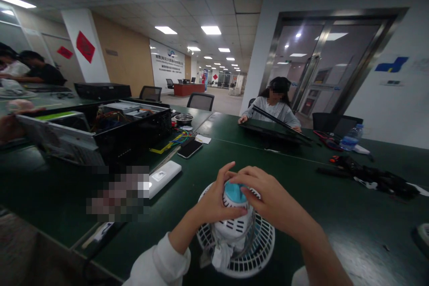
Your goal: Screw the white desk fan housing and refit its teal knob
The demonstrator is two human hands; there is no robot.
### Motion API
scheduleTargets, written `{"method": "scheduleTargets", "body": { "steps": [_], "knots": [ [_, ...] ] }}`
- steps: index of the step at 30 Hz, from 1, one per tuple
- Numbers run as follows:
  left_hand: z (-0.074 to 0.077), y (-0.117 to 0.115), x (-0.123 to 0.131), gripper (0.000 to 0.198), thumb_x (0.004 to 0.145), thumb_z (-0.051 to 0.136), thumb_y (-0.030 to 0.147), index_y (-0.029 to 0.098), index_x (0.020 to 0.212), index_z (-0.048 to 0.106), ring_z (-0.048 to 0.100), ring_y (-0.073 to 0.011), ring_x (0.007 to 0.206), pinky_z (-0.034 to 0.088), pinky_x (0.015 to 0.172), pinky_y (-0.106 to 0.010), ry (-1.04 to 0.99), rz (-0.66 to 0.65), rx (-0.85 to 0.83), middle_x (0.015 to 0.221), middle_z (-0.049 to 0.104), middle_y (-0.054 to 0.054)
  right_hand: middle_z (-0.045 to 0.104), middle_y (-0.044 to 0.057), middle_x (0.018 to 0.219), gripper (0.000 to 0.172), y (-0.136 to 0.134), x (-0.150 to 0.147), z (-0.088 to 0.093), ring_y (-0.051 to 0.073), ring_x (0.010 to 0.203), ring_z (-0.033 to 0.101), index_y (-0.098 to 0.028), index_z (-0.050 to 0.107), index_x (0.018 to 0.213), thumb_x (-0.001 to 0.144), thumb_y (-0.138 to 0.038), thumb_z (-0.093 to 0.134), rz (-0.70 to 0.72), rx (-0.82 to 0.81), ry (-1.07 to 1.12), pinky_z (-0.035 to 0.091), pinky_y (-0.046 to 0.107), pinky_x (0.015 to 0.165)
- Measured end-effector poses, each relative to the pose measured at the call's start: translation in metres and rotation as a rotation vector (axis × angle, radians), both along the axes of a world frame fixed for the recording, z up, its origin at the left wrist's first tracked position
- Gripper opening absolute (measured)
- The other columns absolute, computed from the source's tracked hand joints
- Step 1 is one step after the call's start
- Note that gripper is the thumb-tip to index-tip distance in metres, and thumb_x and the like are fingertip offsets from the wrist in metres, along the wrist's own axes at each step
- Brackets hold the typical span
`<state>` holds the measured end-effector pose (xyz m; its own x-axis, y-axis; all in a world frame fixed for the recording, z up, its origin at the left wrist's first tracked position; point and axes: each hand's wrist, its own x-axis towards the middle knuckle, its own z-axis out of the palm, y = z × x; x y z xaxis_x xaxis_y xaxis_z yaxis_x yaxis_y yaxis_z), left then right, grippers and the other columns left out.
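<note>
Face down on the green table lies a small electric fan (231, 228), its white round grille spread beneath and its slotted motor housing pointing up. A turquoise knob (234, 192) caps the housing. My left hand (216, 196) curls around the housing's upper left side, thumb across the front near the slots. From the right, my right hand (263, 185) has its fingers and thumb closed about the knob's top and edge. A pale cloth-like piece or cable bundle (221, 257) hangs at the housing's lower side; its kind is unclear.
An open computer case (110, 129) stands at left. Near it lie a phone (190, 148), a white power strip or box (166, 178) and coloured wires. Across the table a person (273, 107) handles a black panel (271, 134). Black cables (375, 176) and a water bottle (351, 137) are at right.
</note>
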<state>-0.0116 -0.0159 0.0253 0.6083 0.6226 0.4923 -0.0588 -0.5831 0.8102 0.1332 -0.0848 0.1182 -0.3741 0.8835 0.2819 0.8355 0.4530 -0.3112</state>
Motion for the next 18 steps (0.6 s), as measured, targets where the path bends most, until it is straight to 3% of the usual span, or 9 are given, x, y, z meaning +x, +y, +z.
{"method": "scheduleTargets", "body": {
  "steps": [2, 5, 18],
  "knots": [
    [-0.0016, 0.0011, -0.0003, 0.097, 0.065, 0.074, 0.033, 0.021, 0.138, 0.011, 0.048, -0.0273, 0.114, 0.036, 0.099, -0.045, 0.003, -0.003, 0.000, 0.124, 0.046, -0.011, 0.061, 0.005, 0.115, 0.035, 0.0006, 0.0069, 0.0006, 0.017, 0.108, 0.052, -0.022, 0.065, 0.099, 0.078, 0.000, 0.047, 0.103, -0.048, 0.039, 0.040, 0.033, 0.092],
    [-0.0039, 0.0025, -0.0002, 0.098, 0.064, 0.075, 0.033, 0.021, 0.138, 0.011, 0.048, -0.0276, 0.115, 0.036, 0.100, -0.046, 0.001, -0.002, 0.008, 0.123, 0.047, -0.012, 0.063, 0.004, 0.115, 0.030, 0.0034, 0.0111, -0.0008, 0.016, 0.112, 0.051, -0.021, 0.066, 0.097, 0.079, -0.002, 0.051, 0.159, -0.087, 0.076, 0.039, 0.032, 0.096],
    [-0.0042, 0.0030, 0.0007, 0.097, 0.065, 0.074, 0.035, 0.021, 0.138, 0.011, 0.048, -0.0276, 0.116, 0.036, 0.099, -0.046, -0.019, -0.012, 0.018, 0.122, 0.048, -0.011, 0.066, 0.005, 0.100, 0.016, 0.0074, 0.0025, -0.0038, 0.019, 0.097, 0.054, -0.018, 0.065, 0.093, 0.080, -0.011, 0.060, 0.091, 0.002, -0.046, 0.043, 0.035, 0.086]
  ]
}}
